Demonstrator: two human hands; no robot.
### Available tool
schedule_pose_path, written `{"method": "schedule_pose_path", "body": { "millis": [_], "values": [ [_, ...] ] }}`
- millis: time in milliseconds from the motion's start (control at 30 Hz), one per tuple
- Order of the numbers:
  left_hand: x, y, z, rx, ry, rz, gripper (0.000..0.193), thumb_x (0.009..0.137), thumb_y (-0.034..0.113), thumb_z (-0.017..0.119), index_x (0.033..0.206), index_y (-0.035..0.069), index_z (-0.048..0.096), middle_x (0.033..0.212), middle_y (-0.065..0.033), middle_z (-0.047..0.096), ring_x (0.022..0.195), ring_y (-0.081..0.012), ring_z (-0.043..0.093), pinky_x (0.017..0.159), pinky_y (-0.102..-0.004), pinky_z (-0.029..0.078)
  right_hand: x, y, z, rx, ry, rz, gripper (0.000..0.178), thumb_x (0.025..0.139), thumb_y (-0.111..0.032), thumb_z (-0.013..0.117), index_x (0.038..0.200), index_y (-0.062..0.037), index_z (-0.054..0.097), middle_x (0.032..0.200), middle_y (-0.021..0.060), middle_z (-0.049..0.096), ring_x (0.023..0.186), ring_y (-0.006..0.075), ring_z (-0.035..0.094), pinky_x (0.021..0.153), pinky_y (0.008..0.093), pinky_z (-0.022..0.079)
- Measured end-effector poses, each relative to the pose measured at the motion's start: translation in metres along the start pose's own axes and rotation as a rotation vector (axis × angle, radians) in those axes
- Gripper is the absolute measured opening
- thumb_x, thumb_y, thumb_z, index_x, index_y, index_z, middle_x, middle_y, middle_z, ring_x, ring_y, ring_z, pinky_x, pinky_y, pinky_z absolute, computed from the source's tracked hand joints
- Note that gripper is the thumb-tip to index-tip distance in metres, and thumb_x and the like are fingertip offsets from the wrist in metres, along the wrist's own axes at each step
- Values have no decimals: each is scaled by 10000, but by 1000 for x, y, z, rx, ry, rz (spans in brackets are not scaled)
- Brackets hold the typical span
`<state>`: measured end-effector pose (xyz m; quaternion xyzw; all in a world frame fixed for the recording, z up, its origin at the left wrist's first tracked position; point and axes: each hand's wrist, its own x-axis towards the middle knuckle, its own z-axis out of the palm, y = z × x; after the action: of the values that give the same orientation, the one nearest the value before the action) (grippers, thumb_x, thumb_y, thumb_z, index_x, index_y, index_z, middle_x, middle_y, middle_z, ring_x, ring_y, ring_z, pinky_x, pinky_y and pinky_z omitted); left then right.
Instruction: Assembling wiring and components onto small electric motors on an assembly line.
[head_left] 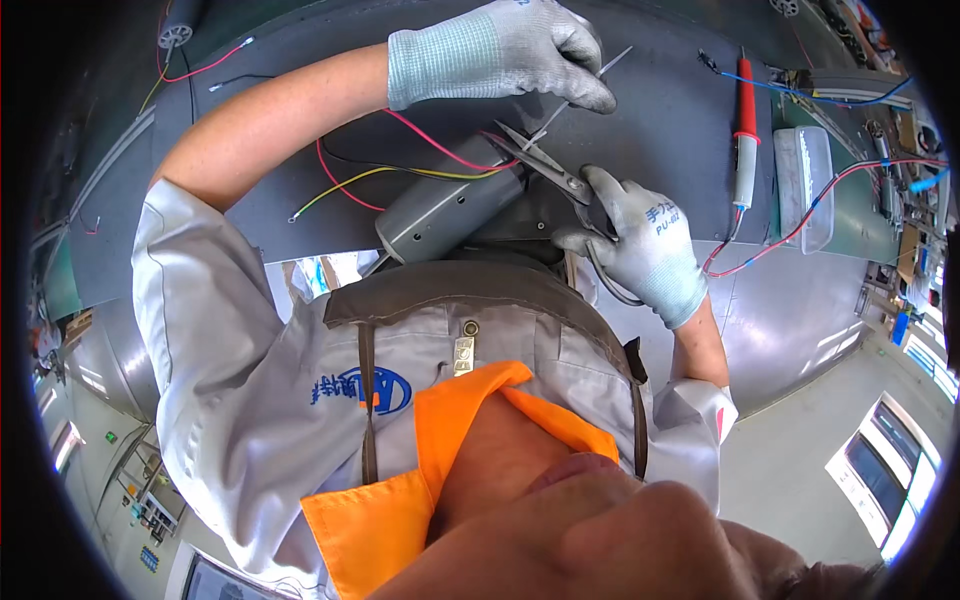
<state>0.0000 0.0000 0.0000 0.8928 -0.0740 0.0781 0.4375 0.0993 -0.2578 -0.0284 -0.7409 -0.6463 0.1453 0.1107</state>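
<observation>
1. I see the gloved left hand [530, 52] pinching a thin pale strip [553, 119] between thumb and fingers, over the dark work surface [665, 125]
2. In the gloved right hand [640, 228] I have metal scissors [555, 172], fingers wrapped on the handles, blades slightly apart
3. The strip runs down to the blades; I cannot tell whether it lies between them
4. Just below them I find a grey cylinder [440, 217], lying slanted, a yellow-green wire [345, 183] near its upper end
5. Further right I see a red-and-white probe [746, 110] beside a clear plastic box [806, 180]
</observation>
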Motion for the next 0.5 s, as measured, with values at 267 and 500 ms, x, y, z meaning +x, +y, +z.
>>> {"method": "schedule_pose_path", "body": {
  "millis": [267, 500],
  "values": [
    [-69, 9, -52, -148, -221, -133, 344, 901, 412, 734, 990, 80, 733, 949, -129, 674, 897, -365, 665, 809, -447, 533, -6, 18, -1, -12, 139, 217, 583, 776, -449, 792, 1158, -67, 572, 743, 155, 650, 714, 362, 675, 630, 453, 529],
    [-157, 37, -9, 491, 91, -94, 823, 785, 640, 675, 1325, 25, 584, 1323, -197, 569, 1225, -384, 545, 1063, -496, 411, 7, 39, 24, 73, 307, 36, 278, 889, -287, 721, 998, -32, 709, 926, 190, 700, 822, 336, 704, 730, 426, 549]
  ]
}}
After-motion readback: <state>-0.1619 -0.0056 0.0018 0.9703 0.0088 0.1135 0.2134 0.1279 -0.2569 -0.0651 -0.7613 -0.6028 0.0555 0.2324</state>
